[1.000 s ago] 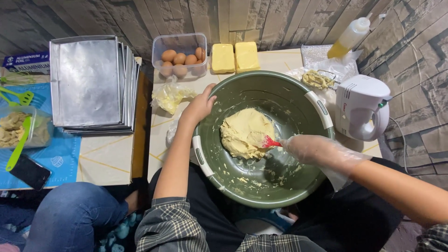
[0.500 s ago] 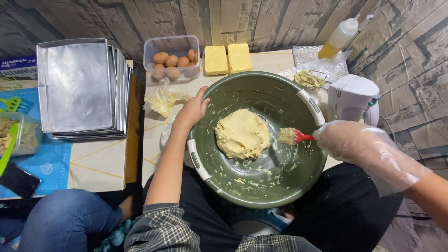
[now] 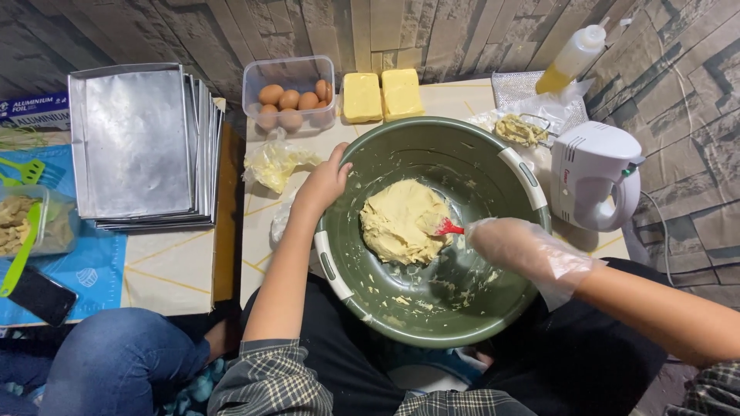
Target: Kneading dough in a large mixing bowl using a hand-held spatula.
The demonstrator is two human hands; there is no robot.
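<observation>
A big green plastic bowl [image 3: 509, 150] rests on my lap against the low table. A pale yellow lump of dough [image 3: 401, 219] lies in its middle. My left hand [image 3: 325, 181] grips the bowl's left rim. My right hand [image 3: 512, 245], in a clear plastic glove, holds a red spatula [image 3: 448, 227] whose blade presses into the right side of the dough. Smears and crumbs of dough stick to the bowl's inner wall.
A white hand mixer [image 3: 592, 176] stands right of the bowl. Behind the bowl are two butter blocks [image 3: 381, 94], a clear tub of eggs [image 3: 291, 96] and a squeeze bottle [image 3: 569, 60]. Stacked metal trays [image 3: 139, 146] lie left. Another person's knee in jeans [image 3: 116, 362] is at lower left.
My right hand has swung the spatula from the bowl's right side back into the dough. The camera has shifted slightly. My left hand stays on the rim.
</observation>
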